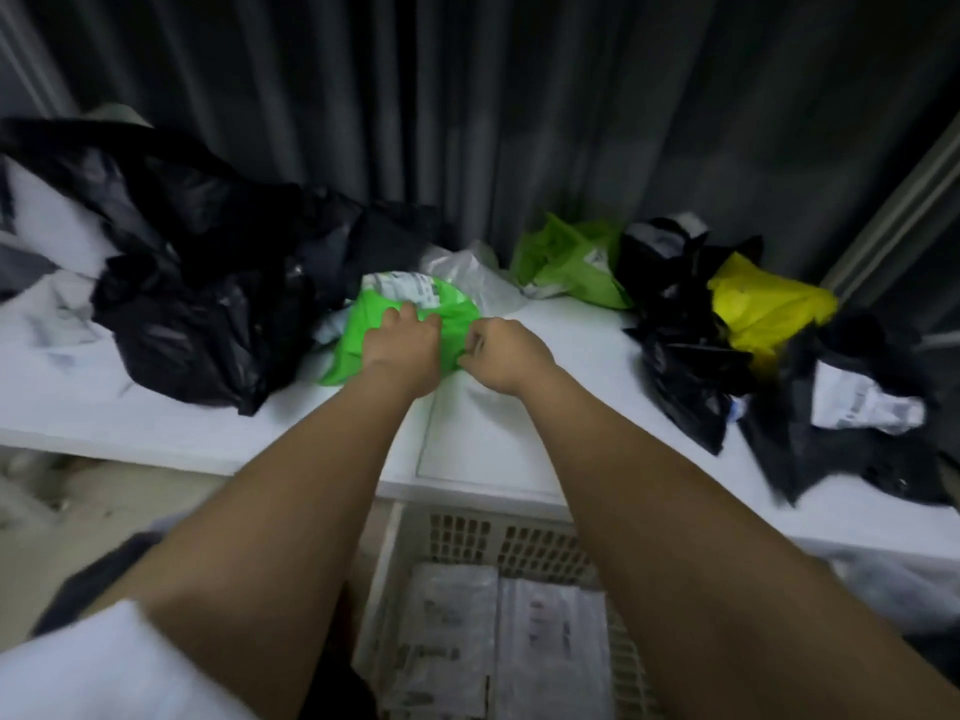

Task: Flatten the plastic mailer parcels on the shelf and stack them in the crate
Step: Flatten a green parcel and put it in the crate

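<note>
A bright green mailer parcel [363, 330] with a white label lies on the white shelf [493, 439], near the middle. My left hand [402, 345] grips its top, fingers curled into the plastic. My right hand [501, 356] pinches the parcel's right edge. Below the shelf's front edge stands a white lattice crate [467, 532] holding flat grey-white mailers [498, 641]; my forearms cross over it.
Black mailers [197, 304] heap up at the left. A clear grey bag [467, 272], a second green mailer [566, 262], a yellow one [769, 309] and more black ones [685, 366] lie at the right. A dark curtain hangs behind.
</note>
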Demonstrator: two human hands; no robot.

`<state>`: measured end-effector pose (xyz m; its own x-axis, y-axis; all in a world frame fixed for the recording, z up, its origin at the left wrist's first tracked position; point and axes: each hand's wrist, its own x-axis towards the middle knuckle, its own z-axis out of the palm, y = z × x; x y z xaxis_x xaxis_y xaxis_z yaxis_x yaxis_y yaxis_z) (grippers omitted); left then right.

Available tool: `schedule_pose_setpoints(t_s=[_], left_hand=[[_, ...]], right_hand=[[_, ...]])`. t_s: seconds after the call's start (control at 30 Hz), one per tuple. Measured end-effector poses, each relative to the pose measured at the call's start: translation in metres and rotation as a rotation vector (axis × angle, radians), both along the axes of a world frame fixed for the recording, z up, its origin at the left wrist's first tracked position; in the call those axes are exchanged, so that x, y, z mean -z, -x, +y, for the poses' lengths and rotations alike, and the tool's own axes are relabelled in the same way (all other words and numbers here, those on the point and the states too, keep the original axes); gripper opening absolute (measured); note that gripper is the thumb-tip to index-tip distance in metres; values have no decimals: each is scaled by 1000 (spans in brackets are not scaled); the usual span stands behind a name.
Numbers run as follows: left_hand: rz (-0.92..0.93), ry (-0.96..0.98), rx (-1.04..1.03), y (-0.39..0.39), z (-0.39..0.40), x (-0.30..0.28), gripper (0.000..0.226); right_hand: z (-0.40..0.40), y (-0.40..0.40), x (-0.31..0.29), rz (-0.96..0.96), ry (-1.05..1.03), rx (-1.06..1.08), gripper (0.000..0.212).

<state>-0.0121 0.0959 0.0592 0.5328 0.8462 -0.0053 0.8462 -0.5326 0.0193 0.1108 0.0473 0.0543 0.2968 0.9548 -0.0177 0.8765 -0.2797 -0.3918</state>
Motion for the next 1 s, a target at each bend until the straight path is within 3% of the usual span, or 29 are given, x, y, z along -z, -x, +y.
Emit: schedule_pose_setpoints(t_s=[0.13,0.23,0.37,0.43,0.6,0.83,1.0], left_hand=[[-39,62,-73,15,46,13,57],[-125,115,-122,23,69,31,65],[-259,91,-127,27,87,49,73],[-323,86,-129,24,90,53,80],[-416,133,-105,17,84,48,100],[-456,187,-17,0,58,16,82],[-234,78,83,-31,22,-3,67]], right_hand=[[57,14,19,-45,27,-71,71],[75,14,43,-282,-10,-53,86],[86,6,63,-440,-261,-3,48],[86,1,60,-429,-248,-29,37],[75,-15,37,-319,-258,-79,35],[35,-36,-6,-259,-244,-64,38],[-11,-46,-16,-124,-157,-33,24]])
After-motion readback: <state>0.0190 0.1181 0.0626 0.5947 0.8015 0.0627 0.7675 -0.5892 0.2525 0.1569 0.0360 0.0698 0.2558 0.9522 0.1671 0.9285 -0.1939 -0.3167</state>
